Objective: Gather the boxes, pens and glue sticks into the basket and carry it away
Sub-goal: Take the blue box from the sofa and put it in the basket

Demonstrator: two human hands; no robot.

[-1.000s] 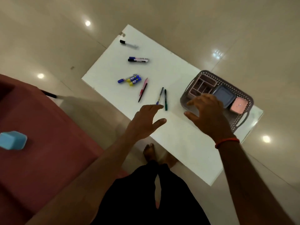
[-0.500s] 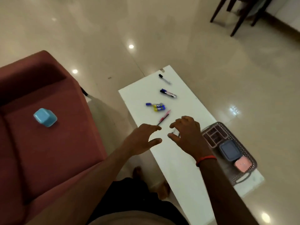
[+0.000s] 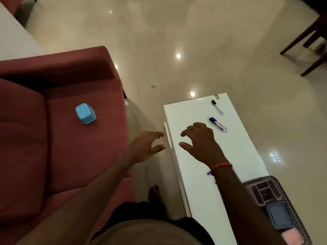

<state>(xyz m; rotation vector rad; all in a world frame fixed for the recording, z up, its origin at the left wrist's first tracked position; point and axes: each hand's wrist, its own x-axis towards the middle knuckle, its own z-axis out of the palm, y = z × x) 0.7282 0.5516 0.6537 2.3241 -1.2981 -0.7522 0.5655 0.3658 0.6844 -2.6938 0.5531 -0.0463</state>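
White table (image 3: pixel 235 156) runs from centre frame down toward the lower right, its top glossy. Two markers lie on its far end: a black-capped marker (image 3: pixel 217 106) near the far corner, and a blue-and-black marker pair (image 3: pixel 217 123) just below it, side by side and touching.

Right hand (image 3: pixel 200 142) hovers over the left half of the table, palm down, grip spread, fingers curled, pinching nothing. A red thread band (image 3: pixel 221 166) circles that wrist. A blue pen tip (image 3: pixel 208 173) peeks out from under the right forearm; the rest is hidden.

Left hand (image 3: pixel 146 145) hangs off the table's left edge, over the floor (image 3: pixel 177 32), grip likewise spread and empty, thumb apart from fingers.

Basket (image 3: pixel 290 200), dark perforated plastic, sits at the lower right on the table's near end. Inside: a pink divided box (image 3: pixel 263 191) toward the top, a blue lidded box (image 3: pixel 279 216) below it, a pink lidded box (image 3: pixel 292 236) at the frame's bottom edge.

Blue box (image 3: pixel 85 113) rests on the seat cushion of a maroon sofa (image 3: pixel 62 156) at left, well apart from the table.

Dark chair legs (image 3: pixel 309 48) at upper right. Bare foot (image 3: pixel 154 192) on the floor between sofa and table.
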